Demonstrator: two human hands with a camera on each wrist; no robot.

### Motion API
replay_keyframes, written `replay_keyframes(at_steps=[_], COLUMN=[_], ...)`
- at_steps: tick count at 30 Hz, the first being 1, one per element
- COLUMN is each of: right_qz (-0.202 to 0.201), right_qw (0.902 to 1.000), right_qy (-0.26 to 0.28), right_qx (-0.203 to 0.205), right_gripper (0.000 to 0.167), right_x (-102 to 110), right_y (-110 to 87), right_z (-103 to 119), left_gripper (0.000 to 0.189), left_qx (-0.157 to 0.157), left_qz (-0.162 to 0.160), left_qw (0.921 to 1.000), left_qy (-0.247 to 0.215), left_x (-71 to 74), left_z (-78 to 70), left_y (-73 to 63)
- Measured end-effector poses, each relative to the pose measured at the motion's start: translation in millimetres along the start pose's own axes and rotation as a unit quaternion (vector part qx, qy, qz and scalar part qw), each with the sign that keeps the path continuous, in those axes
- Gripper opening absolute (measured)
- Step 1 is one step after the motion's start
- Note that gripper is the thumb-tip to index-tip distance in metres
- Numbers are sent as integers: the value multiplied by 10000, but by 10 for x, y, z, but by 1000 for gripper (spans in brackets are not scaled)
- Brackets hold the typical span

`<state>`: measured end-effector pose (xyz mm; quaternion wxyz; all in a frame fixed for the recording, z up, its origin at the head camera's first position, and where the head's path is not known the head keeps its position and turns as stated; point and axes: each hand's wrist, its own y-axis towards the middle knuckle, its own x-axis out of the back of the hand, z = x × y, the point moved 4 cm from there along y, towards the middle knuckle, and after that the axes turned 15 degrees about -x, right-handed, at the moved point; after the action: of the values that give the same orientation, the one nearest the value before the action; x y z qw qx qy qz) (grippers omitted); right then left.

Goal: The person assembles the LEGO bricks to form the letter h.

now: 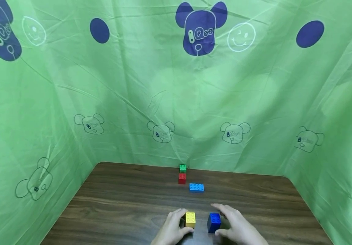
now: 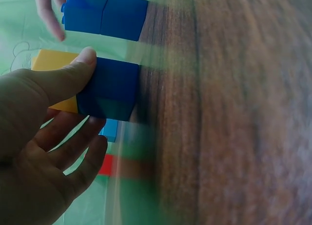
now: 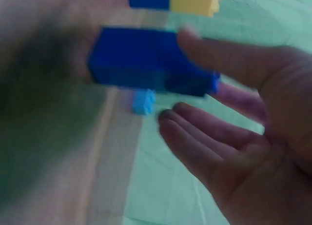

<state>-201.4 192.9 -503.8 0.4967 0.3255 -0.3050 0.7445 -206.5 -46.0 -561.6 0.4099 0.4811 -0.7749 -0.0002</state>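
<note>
1. Head view: your left hand (image 1: 171, 227) pinches the yellow-topped stack (image 1: 190, 220).
2. Your right hand (image 1: 236, 225) spreads wide around the dark-blue stack (image 1: 214, 223); contact is unclear.
3. Both stacks stand near each other, closer to you than the light-blue brick (image 1: 196, 188).

a small curtained-off space: green cloth (image 1: 176, 98) printed with cartoon animal heads (image 1: 199, 23) hangs around three sides of a wood-grain surface (image 1: 123, 204).
</note>
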Motion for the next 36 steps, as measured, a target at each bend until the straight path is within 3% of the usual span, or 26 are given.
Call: replay_keyframes(at_steps=[2, 5, 9, 16, 21, 26, 31, 36], right_qz=[-49, -414, -819, -848, -581, 19, 389, 485], right_qw=[9999, 9987, 9943, 9908, 9880, 9834, 9750, 9662], right_qy=[-92, -283, -582, -1032, -1432, -1800, -2164, -2496], right_qx=[-114, 87, 361, 195, -4, -207, -308, -429], right_gripper=[89, 98, 96, 80, 71, 56, 43, 27], right_x=[93, 280, 562, 819, 707, 445, 200, 16], right_y=[11, 101, 345, 937, 1353, 1658, 1806, 1859], right_z=[34, 152, 383, 677, 723, 635, 499, 352], left_gripper=[32, 31, 29, 28, 28, 29, 28, 28], left_qx=[34, -33, -236, -169, -142, -251, -246, -161], left_qz=[14, -52, -200, -169, -157, -209, -214, -158], left_qw=[10000, 10000, 9995, 9997, 9997, 9994, 9993, 9994], left_qy=[-25, -5, 85, -34, -123, -134, -172, -246], left_x=[-3, 2, 18, 15, 4, -2, 0, -5], left_z=[0, -8, -16, 5, 1, -13, -3, 17], left_y=[6, 7, -3, -11, -10, -5, -3, 10])
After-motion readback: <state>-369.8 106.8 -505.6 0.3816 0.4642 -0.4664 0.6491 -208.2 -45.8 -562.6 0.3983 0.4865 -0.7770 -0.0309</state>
